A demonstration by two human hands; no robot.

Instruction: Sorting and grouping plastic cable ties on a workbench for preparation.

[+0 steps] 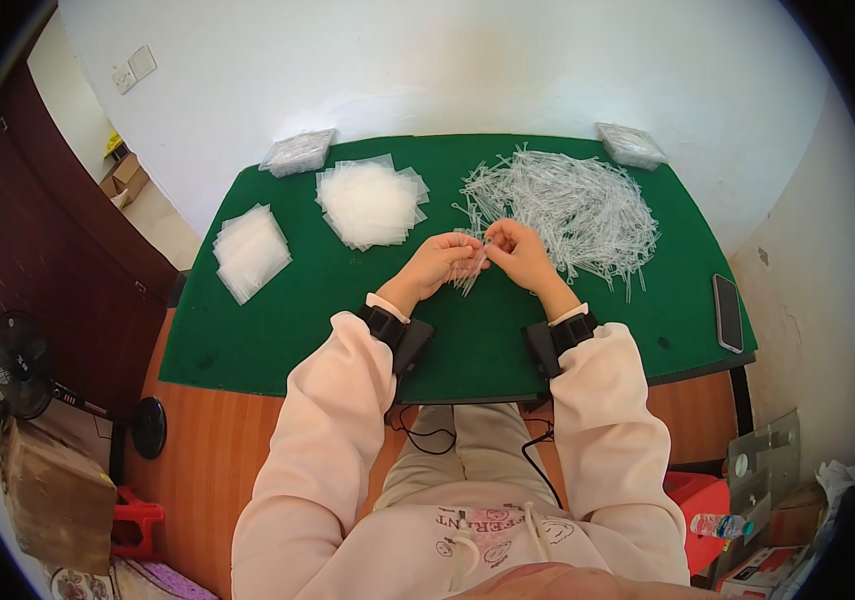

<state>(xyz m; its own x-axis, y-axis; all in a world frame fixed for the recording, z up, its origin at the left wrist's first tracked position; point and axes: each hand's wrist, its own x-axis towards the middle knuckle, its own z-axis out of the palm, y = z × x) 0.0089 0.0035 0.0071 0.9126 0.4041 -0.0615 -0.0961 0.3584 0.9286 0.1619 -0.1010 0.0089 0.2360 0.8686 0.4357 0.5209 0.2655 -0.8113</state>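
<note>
My left hand [439, 264] is closed around a small bunch of thin clear plastic sticks [469, 278], whose lower ends stick out below the fingers. Close against it, my right hand [520, 256] pinches at the upper part of the same bunch; exactly what lies between its fingertips is too small to tell. Just beyond and to the right spreads a large loose heap of clear plastic sticks [587, 210], some with small looped ends. A heap of flat translucent plastic bags [367, 203] lies to the left, with a smaller stack of plastic bags [252, 252] farther left.
The green-covered table [277, 350] meets a white wall. Filled clear packages stand at its far left [299, 152] and far right [632, 146] corners. A phone [728, 313] lies by the right edge. Black cables [427, 440] hang below the front edge. A fan [19, 362] stands left.
</note>
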